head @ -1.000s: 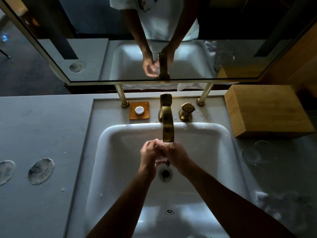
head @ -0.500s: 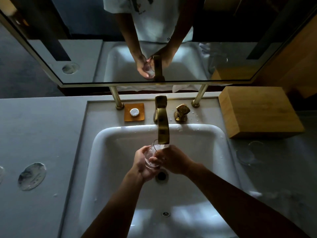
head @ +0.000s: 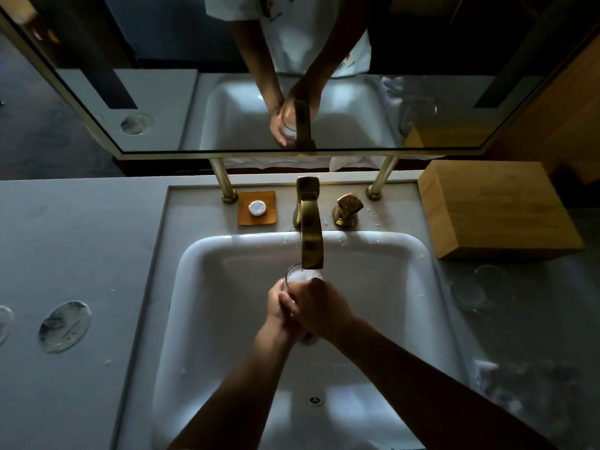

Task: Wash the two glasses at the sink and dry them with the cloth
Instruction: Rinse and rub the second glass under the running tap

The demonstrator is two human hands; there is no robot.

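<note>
On the left of the counter [head: 81,241] lie two round coasters [head: 64,326], well apart from the sink [head: 201,287]. Behind the basin, soap [head: 256,208] sits on its orange dish [head: 240,219], left of the brass tap [head: 311,241].

Your left forearm comes up from the bottom edge, angled toward the centre of the basin. Your left hand [head: 276,303] is curled round the glass [head: 297,275], holding it from the left side. The glass stands upright just below the spout, its rim showing white foam or water inside.

Your right arm crosses in from the lower right, longer and steeper. Your right hand [head: 319,306] wraps over the front of the glass, knuckles toward you, fingers [head: 287,302] overlapping those of the left. Both hands grip the same glass, above the drain.

Right of the tap stands the brass handle [head: 348,209]. Beyond it, a wooden box [head: 496,206]. Just in front of the box, the second glass [head: 480,287] sits on the counter, dim. Near the lower right edge lies the cloth [head: 519,384], crumpled.
</note>
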